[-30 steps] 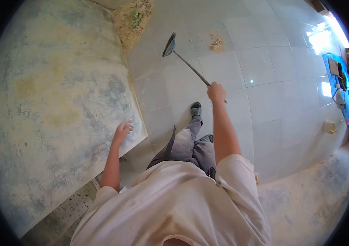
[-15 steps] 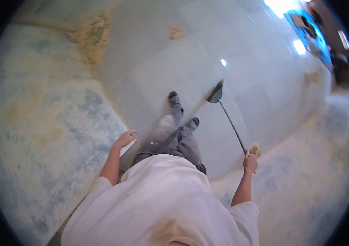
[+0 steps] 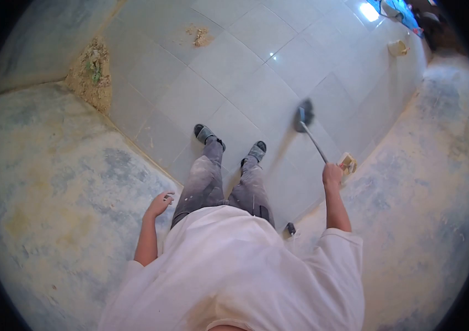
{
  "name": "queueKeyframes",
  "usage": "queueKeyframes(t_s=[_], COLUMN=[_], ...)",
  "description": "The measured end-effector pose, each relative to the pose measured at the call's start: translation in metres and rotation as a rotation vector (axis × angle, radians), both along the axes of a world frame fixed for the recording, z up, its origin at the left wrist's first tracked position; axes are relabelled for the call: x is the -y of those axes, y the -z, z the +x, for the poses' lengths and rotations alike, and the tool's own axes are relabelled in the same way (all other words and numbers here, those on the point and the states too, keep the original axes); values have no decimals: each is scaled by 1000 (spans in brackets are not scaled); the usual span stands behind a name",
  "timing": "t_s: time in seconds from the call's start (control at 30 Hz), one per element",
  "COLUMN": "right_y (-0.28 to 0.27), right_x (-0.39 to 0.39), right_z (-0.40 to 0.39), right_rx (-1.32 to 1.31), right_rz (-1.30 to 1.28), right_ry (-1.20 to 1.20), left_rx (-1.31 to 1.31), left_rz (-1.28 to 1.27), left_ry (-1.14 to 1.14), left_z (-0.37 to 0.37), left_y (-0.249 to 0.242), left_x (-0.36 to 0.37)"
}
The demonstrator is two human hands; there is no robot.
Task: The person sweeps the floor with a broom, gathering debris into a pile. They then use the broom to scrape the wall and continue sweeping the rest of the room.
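My right hand (image 3: pixel 332 175) is wrapped round the handle of a long-handled broom (image 3: pixel 314 142). Its dark head (image 3: pixel 305 115) is over the tiled floor, ahead and to the right of my feet, and blurred at the edge. My left hand (image 3: pixel 160 204) hangs beside my left hip, near the plastered wall (image 3: pixel 69 187), with fingers loosely apart and nothing visible in them. A small yellowish container (image 3: pixel 348 164) stands just beyond my right hand, by the right-hand wall.
Heaped debris (image 3: pixel 94 77) fills the left corner, and a smaller debris pile (image 3: pixel 201 37) lies on the tiles (image 3: pixel 207 83). A pale bucket (image 3: pixel 397 48) is farther right. Near my right hip is a small dark object (image 3: pixel 290 228). Something blue (image 3: pixel 402 16) shows at the upper right.
The broom head has swung slightly right and turned. My right hand has moved up in view. My feet are farther apart, and the view has shifted. The white item by my left hand no longer shows.
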State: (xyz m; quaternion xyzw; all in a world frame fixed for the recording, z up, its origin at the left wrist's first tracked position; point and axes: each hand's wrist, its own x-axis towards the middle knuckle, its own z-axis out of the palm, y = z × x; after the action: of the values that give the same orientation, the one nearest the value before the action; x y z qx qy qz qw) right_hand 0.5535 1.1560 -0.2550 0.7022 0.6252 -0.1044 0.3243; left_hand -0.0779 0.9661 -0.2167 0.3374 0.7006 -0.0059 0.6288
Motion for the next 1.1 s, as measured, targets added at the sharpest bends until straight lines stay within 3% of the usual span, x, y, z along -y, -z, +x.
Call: queueKeyframes(t_s=[0.13, 0.33, 0.43, 0.5, 0.63, 0.73, 0.83, 1.1], right_y=[-10, 82, 80, 51, 26, 15, -19, -94], right_x=[-29, -90, -111, -120, -143, -145, -130, -79], right_z=[-118, -418, -570, -613, -571, -471, -352, -63], right_rx=[-199, -550, -698, -830, -757, -591, -385, 139], right_rz=[-110, -171, -208, -124, -131, -160, -150, 44], right_ry=[-130, -224, -169, -228, -218, -131, -62, 159], left_rx=[28, -58, -105, -96, -70, -66, -8, -21], left_rz=[-37, -2, 54, 182, 151, -61, -177, 85], left_ry=[-159, -257, -237, -450, -583, -284, -293, -260], left_z=[-52, -114, -129, -133, -143, -149, -143, -101], left_y=[6, 4, -26, -40, -15, 14, 22, 21], left_x=[5, -3, -20, -25, -1, 27, 24, -76])
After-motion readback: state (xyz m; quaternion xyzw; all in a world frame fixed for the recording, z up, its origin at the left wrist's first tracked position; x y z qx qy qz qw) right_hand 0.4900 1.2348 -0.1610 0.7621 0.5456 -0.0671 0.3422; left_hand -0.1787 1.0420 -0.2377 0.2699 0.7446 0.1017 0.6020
